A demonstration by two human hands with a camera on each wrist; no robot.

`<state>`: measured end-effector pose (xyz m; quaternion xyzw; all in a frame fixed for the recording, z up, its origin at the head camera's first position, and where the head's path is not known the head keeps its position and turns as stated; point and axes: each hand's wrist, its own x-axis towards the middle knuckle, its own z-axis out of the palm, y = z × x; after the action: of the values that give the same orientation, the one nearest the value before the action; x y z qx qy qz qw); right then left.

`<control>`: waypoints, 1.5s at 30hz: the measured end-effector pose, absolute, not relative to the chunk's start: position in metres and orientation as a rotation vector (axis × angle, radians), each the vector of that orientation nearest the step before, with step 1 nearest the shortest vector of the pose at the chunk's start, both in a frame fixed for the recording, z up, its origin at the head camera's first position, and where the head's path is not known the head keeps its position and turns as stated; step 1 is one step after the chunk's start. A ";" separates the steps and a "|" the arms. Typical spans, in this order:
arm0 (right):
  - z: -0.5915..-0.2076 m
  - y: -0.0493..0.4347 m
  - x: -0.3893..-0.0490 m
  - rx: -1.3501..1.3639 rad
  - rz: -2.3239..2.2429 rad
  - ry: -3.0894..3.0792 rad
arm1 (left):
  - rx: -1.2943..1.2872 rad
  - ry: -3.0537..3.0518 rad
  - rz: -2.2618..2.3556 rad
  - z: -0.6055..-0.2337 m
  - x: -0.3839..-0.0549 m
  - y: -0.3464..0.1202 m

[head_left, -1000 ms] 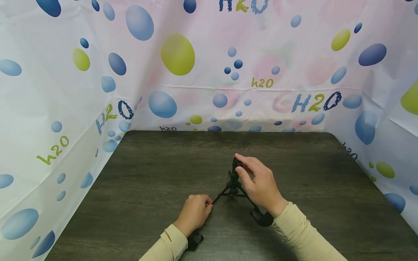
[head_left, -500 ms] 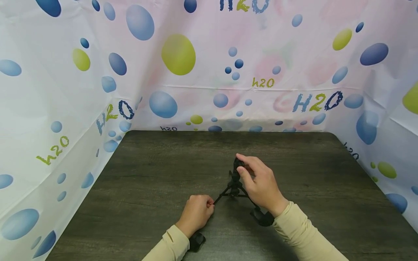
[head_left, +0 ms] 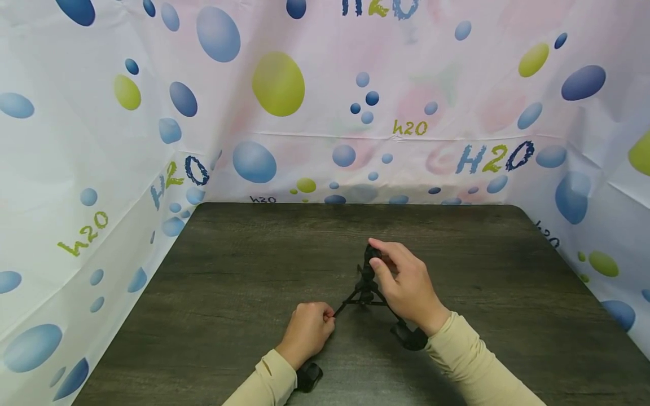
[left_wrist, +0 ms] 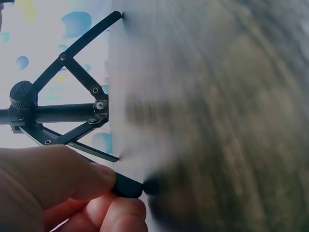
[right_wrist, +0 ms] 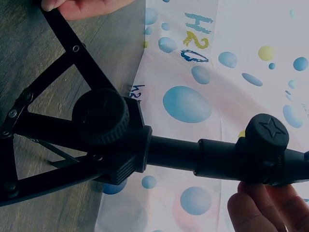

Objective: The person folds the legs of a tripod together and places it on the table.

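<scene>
A small black tripod [head_left: 367, 286] stands upright on the dark table with its legs spread. My left hand [head_left: 307, 331] pinches one leg [left_wrist: 128, 186] close to its foot, between thumb and curled fingers. At the upper end, my right hand [head_left: 408, 282] holds the tripod's head section with thumb and fingers. In the right wrist view, the right fingers [right_wrist: 253, 210] lie against the upper column [right_wrist: 224, 157], below a round knob [right_wrist: 267, 133] marked with a star. A larger knob [right_wrist: 100, 117] sits on the hub where the legs meet. The right palm is out of that view.
The dark wood-grain table [head_left: 244, 254] stretches around the tripod. White sheeting [head_left: 325, 84] printed with blue and green bubbles encloses it at the back and sides. A black wrist device [head_left: 308, 376] sits under the left wrist, another [head_left: 408, 336] under the right.
Both hands keep the same hold on the tripod. Tripod and hands appear slightly further right in the head view, where the background also shifts a little.
</scene>
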<state>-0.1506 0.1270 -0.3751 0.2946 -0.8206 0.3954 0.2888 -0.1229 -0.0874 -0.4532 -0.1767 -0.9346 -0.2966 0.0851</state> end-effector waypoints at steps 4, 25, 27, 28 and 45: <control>-0.376 0.127 -0.151 0.783 1.059 -2.202 | -0.523 -2.775 -0.901 -0.454 -0.122 -0.087; -0.375 0.127 -0.149 0.752 1.106 -2.230 | -0.529 -2.744 -0.937 -0.458 -0.122 -0.086; -0.375 0.127 -0.149 0.752 1.111 -2.229 | -0.524 -2.755 -0.937 -0.457 -0.122 -0.086; -0.375 0.127 -0.149 0.752 1.114 -2.228 | -0.525 -2.757 -0.938 -0.457 -0.122 -0.086; -0.374 0.124 -0.146 0.721 1.182 -2.244 | -0.510 -2.733 -0.936 -0.458 -0.122 -0.086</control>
<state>-0.1456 0.1239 -0.3742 0.2649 -0.8241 0.4340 0.2497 -0.1220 -0.0858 -0.4584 -0.1728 -0.9266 -0.3175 0.1040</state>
